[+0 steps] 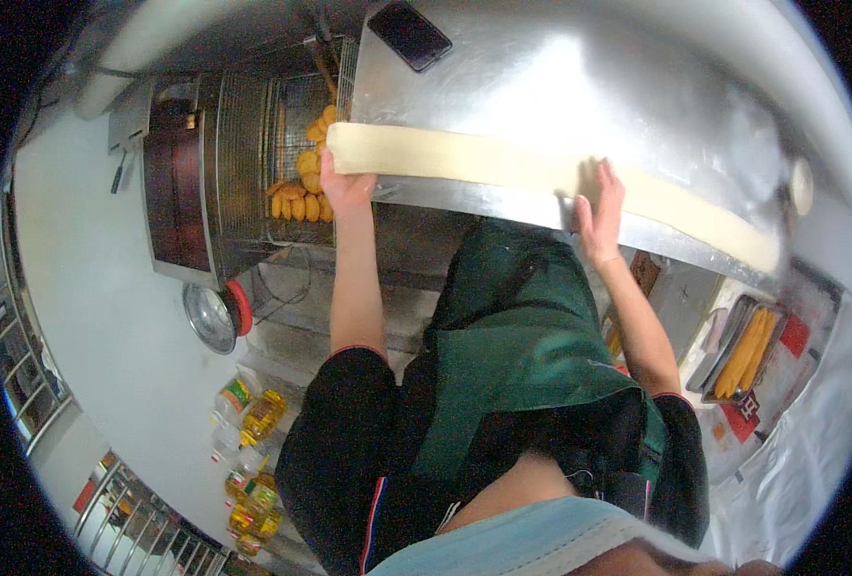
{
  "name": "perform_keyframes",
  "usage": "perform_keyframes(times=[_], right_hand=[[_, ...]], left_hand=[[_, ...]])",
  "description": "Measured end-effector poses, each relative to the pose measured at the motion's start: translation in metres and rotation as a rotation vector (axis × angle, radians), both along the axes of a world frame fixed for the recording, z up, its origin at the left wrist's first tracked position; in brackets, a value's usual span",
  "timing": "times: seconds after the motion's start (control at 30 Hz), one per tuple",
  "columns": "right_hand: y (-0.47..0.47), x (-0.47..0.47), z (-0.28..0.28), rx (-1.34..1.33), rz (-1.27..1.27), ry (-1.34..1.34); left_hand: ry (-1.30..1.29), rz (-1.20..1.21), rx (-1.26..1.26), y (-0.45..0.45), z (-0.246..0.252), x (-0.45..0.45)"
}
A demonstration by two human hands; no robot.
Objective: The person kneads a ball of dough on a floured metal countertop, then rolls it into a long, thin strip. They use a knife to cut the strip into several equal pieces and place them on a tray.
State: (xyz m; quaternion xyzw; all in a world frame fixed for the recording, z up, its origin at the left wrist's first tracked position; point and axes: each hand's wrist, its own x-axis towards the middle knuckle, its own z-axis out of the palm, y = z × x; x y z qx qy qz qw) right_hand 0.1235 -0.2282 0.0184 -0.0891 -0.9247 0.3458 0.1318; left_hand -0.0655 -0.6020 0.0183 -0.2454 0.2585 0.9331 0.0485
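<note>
A long, flat strip of pale dough (462, 155) lies along the near side of a stainless steel worktop (541, 93). Its right end reaches the worktop's right side. My left hand (347, 186) grips the left end, with the thumb at the end edge and part of the hand hidden under the dough. Farther right, my right hand (600, 216) is at the strip's near edge, fingers extended over the dough and thumb apart. It is slightly blurred and holds nothing; whether it touches the dough I cannot tell.
A phone (410, 34) lies at the worktop's far left. Left of it, a wire rack (276, 122) holds several golden fried pieces (309, 167). Long fried dough sticks (746, 353) fill a tray at right. Oil bottles (263, 417) and a metal basin (210, 317) stand on the left.
</note>
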Motion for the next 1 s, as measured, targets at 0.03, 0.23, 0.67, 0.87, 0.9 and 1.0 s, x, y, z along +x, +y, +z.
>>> perform_keyframes(times=[0.03, 0.23, 0.67, 0.87, 0.9, 1.0], right_hand=[[-0.019, 0.004, 0.003, -0.304, -0.054, -0.049], [-0.115, -0.045, -0.014, -2.445, 0.13, -0.397], [-0.076, -0.063, -0.03, -2.483, -0.254, 0.177], [-0.085, -0.07, -0.04, -2.52, -0.365, 0.143], [-0.082, -0.071, -0.043, -2.493, -0.371, 0.178], [-0.091, -0.074, -0.03, -2.47, -0.278, 0.135]], left_hand=[[-0.021, -0.018, -0.008, 0.001, 0.009, 0.0], [-0.191, 0.021, 0.067, 0.005, 0.084, -0.003], [-0.276, 0.104, -0.287, -0.018, -0.035, -0.024], [0.099, 0.192, -1.094, 0.0, -0.044, -0.015], [0.12, 0.333, -1.534, 0.052, -0.008, -0.01], [0.712, -0.445, -1.702, 0.119, -0.016, 0.033]])
